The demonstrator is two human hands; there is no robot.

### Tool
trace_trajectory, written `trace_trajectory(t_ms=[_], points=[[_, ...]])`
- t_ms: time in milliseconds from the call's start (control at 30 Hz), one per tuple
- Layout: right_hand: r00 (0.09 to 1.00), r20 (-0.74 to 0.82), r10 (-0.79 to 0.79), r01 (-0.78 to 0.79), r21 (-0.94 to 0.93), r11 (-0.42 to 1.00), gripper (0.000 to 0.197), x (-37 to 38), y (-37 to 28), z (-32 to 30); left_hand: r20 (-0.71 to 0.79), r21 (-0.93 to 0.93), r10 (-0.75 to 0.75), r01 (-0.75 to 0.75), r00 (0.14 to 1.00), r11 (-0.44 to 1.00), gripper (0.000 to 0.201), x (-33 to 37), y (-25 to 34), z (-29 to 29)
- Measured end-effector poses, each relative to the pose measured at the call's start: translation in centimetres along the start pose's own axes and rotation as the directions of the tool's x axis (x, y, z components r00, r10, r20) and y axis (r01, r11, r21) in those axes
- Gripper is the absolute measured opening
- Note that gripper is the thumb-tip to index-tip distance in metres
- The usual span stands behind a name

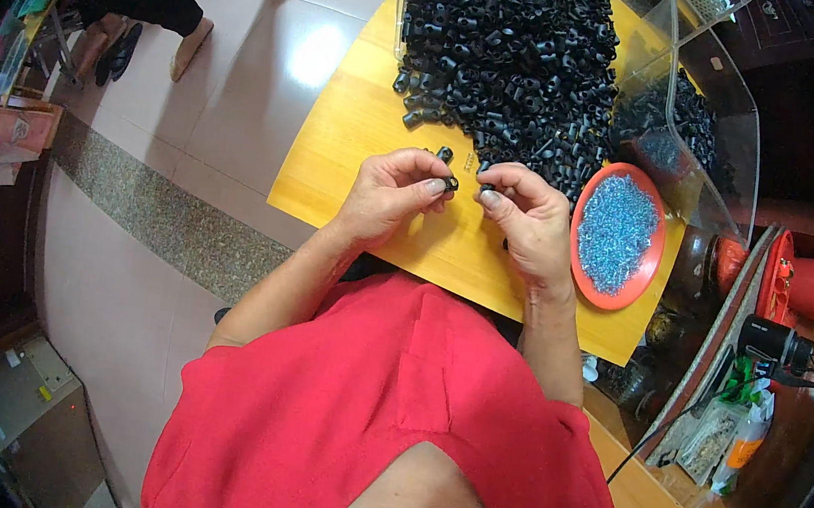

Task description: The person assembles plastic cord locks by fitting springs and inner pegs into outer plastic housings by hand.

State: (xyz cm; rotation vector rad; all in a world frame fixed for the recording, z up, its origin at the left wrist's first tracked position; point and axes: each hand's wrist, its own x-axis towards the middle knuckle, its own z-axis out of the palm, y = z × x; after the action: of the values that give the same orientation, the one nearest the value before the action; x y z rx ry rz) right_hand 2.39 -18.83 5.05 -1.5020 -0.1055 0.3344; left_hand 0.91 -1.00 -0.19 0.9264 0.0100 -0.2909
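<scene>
My left hand (396,191) pinches a small black plastic fitting (451,184) between thumb and fingertips, just above the yellow wooden table (335,140). A short gap away, my right hand (529,220) has its thumb and forefinger closed on a tiny dark piece (485,191), mostly hidden by the fingers. Another black fitting (444,154) shows just beyond my left fingertips. A large heap of similar black fittings (510,55) covers the far part of the table. To the right of my right hand lies an orange-red plate (611,302) filled with tiny clear-blue pieces (616,233).
A clear plastic bin (752,153) with more black pieces stands at the table's right edge. Further right are a red container (808,290), a black cylindrical device (774,341) and a cable. At upper left, a person's leg (190,44) shows on the tiled floor.
</scene>
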Motion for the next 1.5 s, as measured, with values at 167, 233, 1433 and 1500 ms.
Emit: trace_trajectory(t_ms=[167,233,1433,1500], points=[[0.998,0.053,0.015,-0.016,0.019,1.000,0.017,-0.3,-0.6,0.9,0.025,0.004,0.016,-0.016,1.000,1.000,0.015,0.0,-0.1,-0.2],[0.999,0.004,0.033,-0.033,-0.005,0.999,0.017,-0.3,-0.9,1.2,0.030,0.027,0.015,-0.015,0.999,1.000,0.016,0.0,-0.1,-0.2],[0.998,0.047,-0.037,0.052,-0.360,0.931,0.006,0.6,0.3,1.1,0.133,0.582,0.264,-0.291,0.955,0.760,0.011,-0.6,-0.4,0.2],[0.989,0.087,-0.122,0.149,-0.499,0.854,0.006,0.9,0.1,0.9,0.146,0.601,0.271,-0.303,0.951,0.739,0.011,-0.5,-0.3,0.3]])
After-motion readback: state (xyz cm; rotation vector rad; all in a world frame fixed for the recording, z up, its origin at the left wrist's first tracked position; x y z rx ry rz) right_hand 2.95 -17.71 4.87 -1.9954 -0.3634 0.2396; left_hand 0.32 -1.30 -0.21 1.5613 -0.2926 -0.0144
